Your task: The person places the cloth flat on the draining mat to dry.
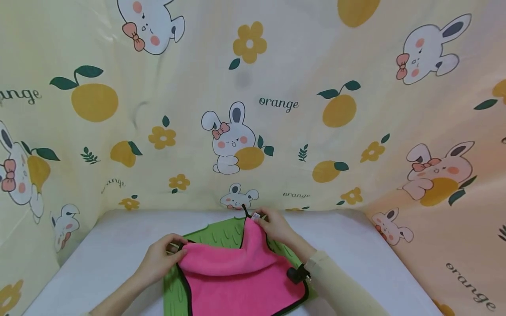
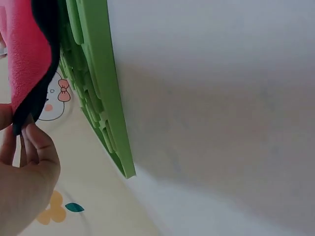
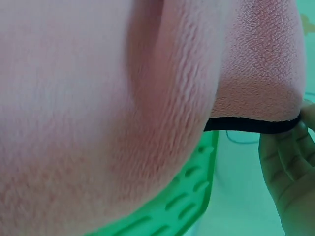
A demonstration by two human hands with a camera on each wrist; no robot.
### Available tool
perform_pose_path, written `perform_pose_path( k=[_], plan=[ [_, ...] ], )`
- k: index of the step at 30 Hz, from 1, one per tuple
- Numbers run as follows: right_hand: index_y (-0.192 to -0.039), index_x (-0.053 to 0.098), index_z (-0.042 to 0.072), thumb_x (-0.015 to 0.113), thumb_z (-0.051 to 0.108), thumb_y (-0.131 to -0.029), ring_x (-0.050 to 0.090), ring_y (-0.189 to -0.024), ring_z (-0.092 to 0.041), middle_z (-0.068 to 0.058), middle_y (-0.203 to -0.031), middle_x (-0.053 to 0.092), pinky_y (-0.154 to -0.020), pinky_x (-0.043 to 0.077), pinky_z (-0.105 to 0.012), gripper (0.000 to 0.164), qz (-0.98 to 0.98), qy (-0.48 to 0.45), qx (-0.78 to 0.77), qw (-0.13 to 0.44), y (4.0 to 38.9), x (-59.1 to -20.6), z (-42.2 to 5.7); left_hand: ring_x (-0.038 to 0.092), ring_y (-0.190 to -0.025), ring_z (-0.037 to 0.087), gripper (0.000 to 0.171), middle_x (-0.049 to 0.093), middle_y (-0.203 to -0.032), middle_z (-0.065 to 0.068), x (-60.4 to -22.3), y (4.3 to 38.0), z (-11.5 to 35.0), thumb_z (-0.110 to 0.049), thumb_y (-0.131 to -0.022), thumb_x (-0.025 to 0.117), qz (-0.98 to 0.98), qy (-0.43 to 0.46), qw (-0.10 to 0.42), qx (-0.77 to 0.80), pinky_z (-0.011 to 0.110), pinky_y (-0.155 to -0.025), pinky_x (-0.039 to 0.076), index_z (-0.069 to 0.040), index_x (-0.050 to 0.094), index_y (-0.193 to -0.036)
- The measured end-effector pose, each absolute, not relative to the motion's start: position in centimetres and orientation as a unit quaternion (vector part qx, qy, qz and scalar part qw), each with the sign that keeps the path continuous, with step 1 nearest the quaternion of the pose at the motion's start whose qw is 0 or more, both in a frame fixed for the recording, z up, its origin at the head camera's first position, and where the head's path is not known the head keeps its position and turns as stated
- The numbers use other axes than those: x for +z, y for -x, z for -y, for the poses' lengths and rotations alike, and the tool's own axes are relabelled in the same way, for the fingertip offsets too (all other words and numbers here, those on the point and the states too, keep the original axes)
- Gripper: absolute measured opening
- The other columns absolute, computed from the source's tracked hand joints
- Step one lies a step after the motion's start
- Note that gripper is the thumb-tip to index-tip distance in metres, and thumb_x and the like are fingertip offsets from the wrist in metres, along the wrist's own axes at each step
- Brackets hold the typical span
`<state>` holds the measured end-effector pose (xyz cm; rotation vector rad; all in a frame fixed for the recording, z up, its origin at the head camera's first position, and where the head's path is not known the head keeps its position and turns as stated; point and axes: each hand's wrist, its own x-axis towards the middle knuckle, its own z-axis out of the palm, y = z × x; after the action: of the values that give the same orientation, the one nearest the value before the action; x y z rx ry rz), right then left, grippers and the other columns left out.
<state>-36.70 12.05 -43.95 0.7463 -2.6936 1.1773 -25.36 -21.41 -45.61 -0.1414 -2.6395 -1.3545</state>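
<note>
A pink fleecy towel (image 1: 245, 287) with black edging lies draped over a green board (image 1: 225, 231) that has rows of raised ridges. At the towel's upper left corner, my left hand (image 1: 158, 256) pinches the black edge between thumb and fingers. My right hand (image 1: 276, 226) grips the other upper corner, beside a black hanging loop (image 1: 246, 210) and a small white tag (image 1: 256, 216). Between the hands the upper part sags in a thick fold. The left wrist view shows the held corner (image 2: 24, 115) lifted beside the green board's edge (image 2: 110, 98).
The board lies on a white tabletop (image 1: 118, 245). Behind and at both sides hangs a cream sheet (image 1: 189, 79) printed with rabbits, oranges and flowers. A small black device (image 1: 297, 274) sits at my right wrist, over the towel in the head view.
</note>
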Motion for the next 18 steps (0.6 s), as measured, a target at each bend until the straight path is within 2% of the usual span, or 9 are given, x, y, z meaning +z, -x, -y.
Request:
perform_pose_path(
  k=[4,11,18],
  plan=[
    [-0.111,0.065,0.01,0.059,0.014,-0.094,0.055,-0.071,-0.011,0.001,-0.098,0.064,-0.059,0.048,-0.026,0.018,0.889,-0.223,0.393,0.073,37.3,-44.1,-12.9,0.062,-0.08,0.011,0.022,0.066,-0.1,0.002,-45.6,25.7,21.6,-0.018,-0.083,0.073,0.885,0.053,0.1,-0.452,0.024,-0.06,0.049,-0.018,0.067,-0.104],
    [-0.111,0.065,0.012,0.06,0.016,-0.094,0.055,-0.073,-0.012,0.0,-0.104,0.064,-0.065,0.046,-0.028,0.018,0.89,-0.192,0.402,0.1,37.9,-44.4,-14.3,0.06,-0.083,0.013,0.029,0.064,-0.111,-0.001,-45.5,25.7,21.9,-0.018,-0.086,0.07,0.889,0.056,0.099,-0.444,0.024,-0.06,0.049,-0.02,0.066,-0.115],
    [-0.105,0.065,0.013,0.061,0.015,-0.093,0.056,-0.073,-0.011,0.002,-0.099,0.065,-0.068,0.047,-0.03,0.013,0.888,-0.177,0.413,0.097,38.9,-44.8,-15.0,0.062,-0.086,0.017,0.034,0.059,-0.12,0.006,-45.7,26.4,22.3,-0.008,-0.086,0.068,0.886,0.07,0.1,-0.447,0.023,-0.064,0.051,-0.013,0.064,-0.12]
  ],
)
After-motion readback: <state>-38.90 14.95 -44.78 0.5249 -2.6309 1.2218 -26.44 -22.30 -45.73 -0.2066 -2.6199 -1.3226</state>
